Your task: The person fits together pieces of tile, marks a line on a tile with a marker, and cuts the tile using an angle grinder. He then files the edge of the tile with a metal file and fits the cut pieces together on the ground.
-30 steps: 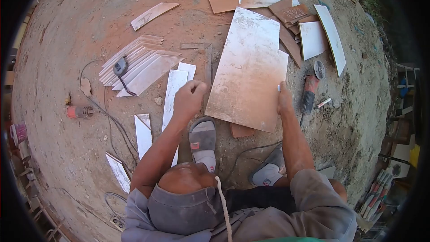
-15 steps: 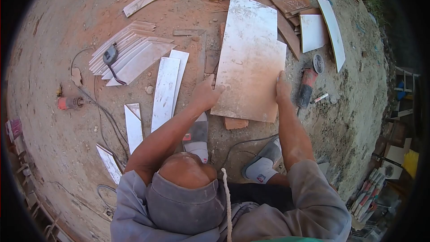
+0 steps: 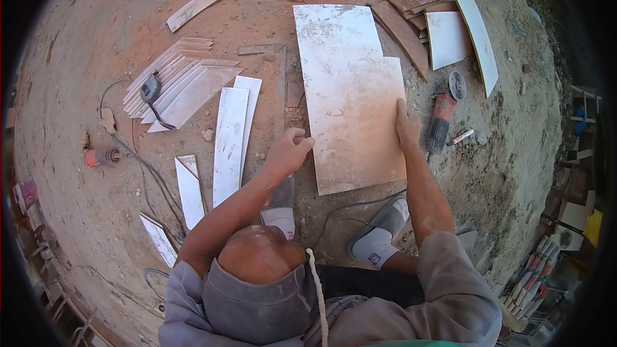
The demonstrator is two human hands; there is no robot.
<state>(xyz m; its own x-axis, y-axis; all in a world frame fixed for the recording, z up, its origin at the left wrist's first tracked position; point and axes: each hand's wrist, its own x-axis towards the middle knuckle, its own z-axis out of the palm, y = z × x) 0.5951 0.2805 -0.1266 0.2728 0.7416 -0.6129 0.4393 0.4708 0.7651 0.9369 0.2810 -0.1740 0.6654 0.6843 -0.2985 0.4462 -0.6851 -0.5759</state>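
Note:
My right hand [image 3: 408, 126] grips the right edge of a large white tile [image 3: 360, 128] dusted with brown, thumb on its face. This tile overlaps another long tile [image 3: 335, 29] that sticks out beyond its far end, leaving a stepped outline. Beside the left edge, my left hand [image 3: 290, 152] is closed with curled fingers, its fingertips right at the tile's rim and nothing visible in them. The tiles lie in front of my feet, the near edge slightly tilted.
An angle grinder [image 3: 443, 115] and a marker [image 3: 461, 137] lie right of the tiles. To the left are cut tile strips [image 3: 230, 144], a fanned tile stack [image 3: 193, 83] with a tape measure [image 3: 152, 88], and a red power tool [image 3: 101, 157]. Cables [image 3: 151, 164] cross the ground.
The stacked tiles have shifted toward me and turned slightly, covering the brick under the near edge. My left hand has come off the tile's face to beside its edge; the right still holds on.

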